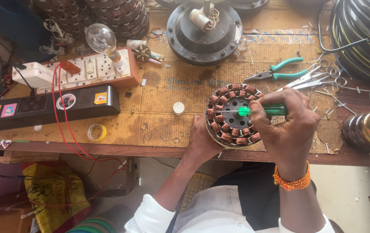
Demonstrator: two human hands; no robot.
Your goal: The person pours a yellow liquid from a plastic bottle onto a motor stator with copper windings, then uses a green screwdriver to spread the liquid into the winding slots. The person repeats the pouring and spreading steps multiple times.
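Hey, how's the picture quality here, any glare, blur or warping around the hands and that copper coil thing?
Head view: even, soft daylight, shadows faint; the copper-wound stator, right hand with the green-handled screwdriver, and left hand are sharp, no motion blur. Small glare on the glass bulb and dark bottle. Wide-lens bending shows at the frame edges.

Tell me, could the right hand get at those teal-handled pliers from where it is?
Probably yes: the pliers lie uncovered on the cardboard just beyond the right hand, but it grips a green screwdriver it must put down first.
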